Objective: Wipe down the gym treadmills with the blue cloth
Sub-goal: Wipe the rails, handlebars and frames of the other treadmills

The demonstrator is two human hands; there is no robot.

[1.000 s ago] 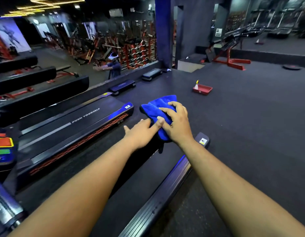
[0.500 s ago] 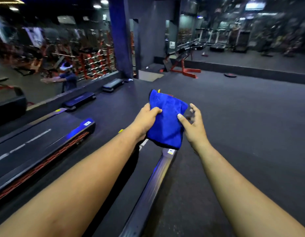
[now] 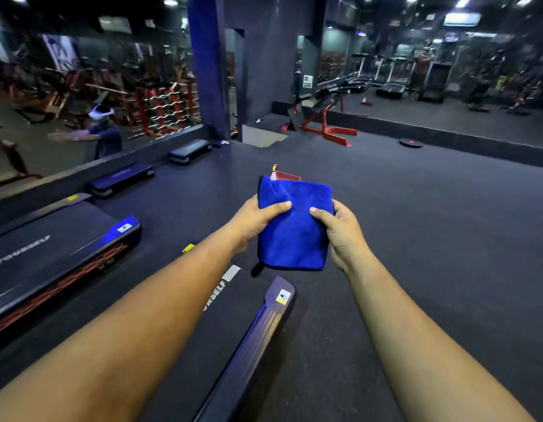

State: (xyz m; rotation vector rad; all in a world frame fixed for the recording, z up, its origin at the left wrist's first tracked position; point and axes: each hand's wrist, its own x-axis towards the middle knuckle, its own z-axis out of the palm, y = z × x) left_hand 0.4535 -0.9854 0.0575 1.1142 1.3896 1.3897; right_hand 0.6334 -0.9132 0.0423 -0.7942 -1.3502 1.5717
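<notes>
A folded blue cloth (image 3: 294, 233) hangs in the air in front of me, held by both hands. My left hand (image 3: 258, 219) pinches its left edge with the thumb on the front. My right hand (image 3: 340, 229) pinches its right edge the same way. Below the cloth lies the rear end of a black treadmill (image 3: 252, 324) with white lettering on the belt and a grey end cap with a yellow sticker. A second treadmill (image 3: 60, 248) lies to the left, parallel to the first.
A red tray (image 3: 287, 175) sits on the dark rubber floor just behind the cloth. Step platforms (image 3: 189, 150) line the mirror wall at the left. A red bench frame (image 3: 325, 126) and a floor disc (image 3: 410, 143) stand farther back. Open floor spreads to the right.
The cloth went from being pressed under my right hand to being lifted and held flat between both hands. My view has turned right, and the cloth is spread squarer than half a second ago.
</notes>
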